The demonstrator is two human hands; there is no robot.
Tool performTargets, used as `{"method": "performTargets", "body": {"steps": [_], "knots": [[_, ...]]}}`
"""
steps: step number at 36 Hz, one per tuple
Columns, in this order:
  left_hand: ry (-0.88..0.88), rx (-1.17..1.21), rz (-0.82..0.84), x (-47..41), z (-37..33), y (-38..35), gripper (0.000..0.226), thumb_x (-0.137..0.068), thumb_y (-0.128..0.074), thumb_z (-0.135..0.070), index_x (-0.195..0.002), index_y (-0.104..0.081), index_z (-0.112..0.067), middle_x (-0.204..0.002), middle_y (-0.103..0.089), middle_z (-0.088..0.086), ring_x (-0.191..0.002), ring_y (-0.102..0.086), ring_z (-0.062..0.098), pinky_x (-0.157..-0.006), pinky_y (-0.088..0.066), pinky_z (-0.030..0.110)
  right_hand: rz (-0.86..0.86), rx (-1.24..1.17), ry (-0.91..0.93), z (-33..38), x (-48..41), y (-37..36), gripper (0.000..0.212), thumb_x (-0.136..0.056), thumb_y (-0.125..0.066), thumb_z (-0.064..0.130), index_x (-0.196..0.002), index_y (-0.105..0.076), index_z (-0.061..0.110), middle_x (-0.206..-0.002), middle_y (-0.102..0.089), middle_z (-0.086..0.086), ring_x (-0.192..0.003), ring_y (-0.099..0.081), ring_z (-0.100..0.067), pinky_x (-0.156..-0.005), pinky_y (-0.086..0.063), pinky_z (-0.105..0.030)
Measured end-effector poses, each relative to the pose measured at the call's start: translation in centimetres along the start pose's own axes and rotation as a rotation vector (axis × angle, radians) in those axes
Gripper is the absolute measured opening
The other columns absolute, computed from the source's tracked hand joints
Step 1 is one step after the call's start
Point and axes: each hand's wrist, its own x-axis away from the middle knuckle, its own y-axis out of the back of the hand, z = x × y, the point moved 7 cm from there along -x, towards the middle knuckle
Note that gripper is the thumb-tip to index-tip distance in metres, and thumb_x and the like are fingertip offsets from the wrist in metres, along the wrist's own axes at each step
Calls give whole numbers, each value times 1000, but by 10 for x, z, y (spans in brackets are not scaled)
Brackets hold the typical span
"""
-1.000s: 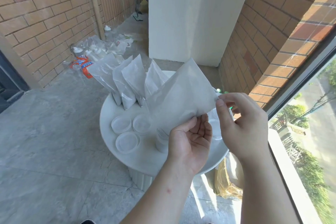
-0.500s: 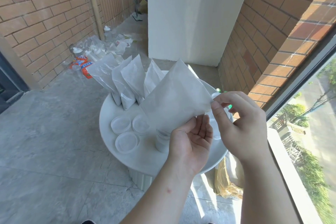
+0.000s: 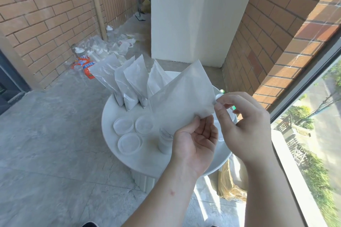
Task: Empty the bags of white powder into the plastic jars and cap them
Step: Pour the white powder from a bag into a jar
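I hold a flat, nearly empty clear bag [image 3: 184, 96] tilted above an open plastic jar [image 3: 165, 141] holding white powder on the round white table [image 3: 110, 116]. My left hand [image 3: 195, 142] pinches the bag's lower edge between thumb and fingers. My right hand [image 3: 243, 121] pinches the bag's right corner. Several bags of white powder [image 3: 127, 81] stand upright at the back of the table. Three white lids [image 3: 130, 143] lie top-down at the table's front left. Another jar sits mostly hidden behind my hands.
Brick walls stand left and right, and a white pillar [image 3: 193, 14] rises behind the table. Empty bottles and wrappers [image 3: 96, 53] litter the floor at the left wall. A yellowish plastic bag [image 3: 230, 186] sits under the table's right side, next to a window.
The bag has sunk a little toward the jar. My right hand's pinch has slid lower along the bag's right corner. My left hand stays in place.
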Motion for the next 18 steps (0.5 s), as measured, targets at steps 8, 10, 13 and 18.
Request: {"method": "performTargets", "body": {"steps": [8, 10, 13, 18], "knots": [[-2, 5, 11, -2, 0, 0, 38, -85, -61, -8, -124, -61, -6, -106, -65, 8, -88, -67, 18, -81, -51, 26, 10, 6, -10, 0, 0, 0, 7, -92, -66, 17, -87, -70, 14, -90, -67, 6, -88, -62, -10, -75, -44, -18], [0, 8, 9, -2, 1, 1, 39, -87, -58, -8, -125, -61, -5, -110, -65, 8, -89, -68, 18, -83, -51, 27, 20, -5, -27, -1, 0, -1, 5, -92, -67, 19, -88, -69, 16, -90, -67, 8, -88, -62, -11, -75, -44, -19], [6, 10, 9, -2, 1, 0, 32, -87, -57, -7, -118, -63, -5, -105, -67, 7, -88, -68, 18, -81, -52, 27, 20, 3, -28, 1, 0, -1, 6, -91, -66, 20, -88, -69, 16, -91, -68, 6, -89, -62, -10, -76, -45, -20], [-4, -4, 0, -2, 1, 1, 38, -86, -57, -6, -123, -65, -4, -114, -68, 8, -95, -68, 18, -87, -49, 28, 48, 19, -79, -3, 0, -5, 11, -91, -66, 29, -94, -70, 19, -94, -67, 10, -91, -63, -7, -77, -44, -16]]}}
